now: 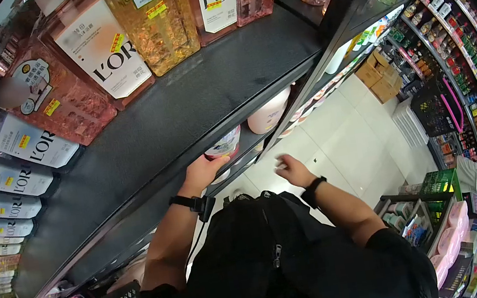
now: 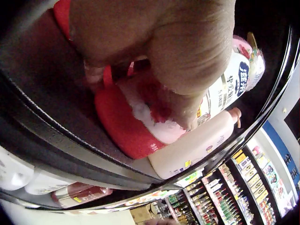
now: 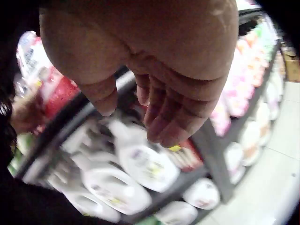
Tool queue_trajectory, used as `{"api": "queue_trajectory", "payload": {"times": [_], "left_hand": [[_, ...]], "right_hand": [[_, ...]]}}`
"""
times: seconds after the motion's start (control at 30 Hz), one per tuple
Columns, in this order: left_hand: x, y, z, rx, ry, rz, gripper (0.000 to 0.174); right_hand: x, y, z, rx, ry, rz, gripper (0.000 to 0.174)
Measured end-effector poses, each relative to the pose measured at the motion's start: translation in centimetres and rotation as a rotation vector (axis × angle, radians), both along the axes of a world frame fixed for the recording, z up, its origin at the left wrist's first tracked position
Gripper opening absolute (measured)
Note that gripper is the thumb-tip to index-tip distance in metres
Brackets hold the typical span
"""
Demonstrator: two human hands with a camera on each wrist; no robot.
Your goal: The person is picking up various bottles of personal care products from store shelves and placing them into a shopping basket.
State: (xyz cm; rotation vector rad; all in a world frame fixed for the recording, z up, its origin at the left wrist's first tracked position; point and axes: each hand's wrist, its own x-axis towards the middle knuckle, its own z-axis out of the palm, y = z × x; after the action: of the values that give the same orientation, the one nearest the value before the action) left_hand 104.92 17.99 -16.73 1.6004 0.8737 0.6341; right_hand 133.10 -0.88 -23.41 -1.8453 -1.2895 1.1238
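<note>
We're steadying a red-and-white plastic bottle (image 2: 123, 127) at the front edge of the dark shelf (image 2: 42, 133), left hand (image 1: 203, 171) wrapped round it; right hand (image 1: 292, 170) loose, empty.

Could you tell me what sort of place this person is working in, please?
Most likely a shop's toiletries aisle: a black shelf carries rows of L'OR-labelled bottles with yellow stickers, and more stocked shelving lines the far side. The left hand grips a red bottle one shelf down.

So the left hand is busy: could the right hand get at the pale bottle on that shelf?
Probably yes: the right hand is empty near the shelf, and the pale bottle lies at its open front, nothing before it.
</note>
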Motion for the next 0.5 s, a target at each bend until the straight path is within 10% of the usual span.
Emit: {"api": "queue_trajectory", "payload": {"times": [0.17,0.27,0.5], "left_hand": [[1.7,-0.9,1.8,0.079,-0.067,0.074,0.053],[2.2,-0.9,2.1,0.084,-0.014,0.083,0.061],[2.8,-0.7,0.2,0.043,-0.051,0.077,0.069]], "right_hand": [[9.9,-20.7,-16.5,-0.701,-0.627,-0.034,0.059],[10.7,-28.1,-12.9,-0.897,-0.316,-0.104,0.026],[9.2,-36.2,-17.6,-0.893,0.221,-0.544,0.025]]}}
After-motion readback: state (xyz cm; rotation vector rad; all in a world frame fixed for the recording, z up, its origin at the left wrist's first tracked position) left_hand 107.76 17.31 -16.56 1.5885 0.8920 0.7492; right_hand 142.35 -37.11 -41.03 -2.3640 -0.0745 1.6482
